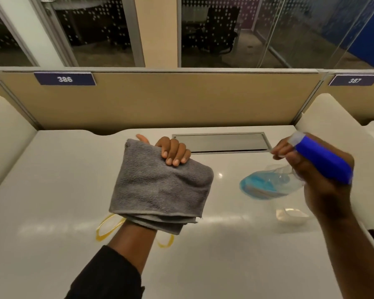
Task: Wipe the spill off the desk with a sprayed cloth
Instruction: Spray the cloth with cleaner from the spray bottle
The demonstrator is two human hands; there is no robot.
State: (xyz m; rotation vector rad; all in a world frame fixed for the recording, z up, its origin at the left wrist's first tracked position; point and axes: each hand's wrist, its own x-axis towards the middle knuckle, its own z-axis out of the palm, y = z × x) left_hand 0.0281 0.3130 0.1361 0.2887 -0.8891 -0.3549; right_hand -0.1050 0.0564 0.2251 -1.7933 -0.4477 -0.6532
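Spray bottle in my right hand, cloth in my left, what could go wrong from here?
1. The bottle is tilted with its nozzle only roughly toward the cloth; mist could miss and land on the desk or in the cable slot.
2. The left hand pinches just the cloth's top edge, so it may swing or slip when sprayed.
3. The yellow spill lies under the left forearm; a lowered sleeve could smear it.

An open-plan office. A white desk [52, 190] sits inside tan partition panels [160, 100] bearing numbered plates 386 [64, 79] and 387 [354, 80]. Glass-walled rooms [225, 31] lie behind.
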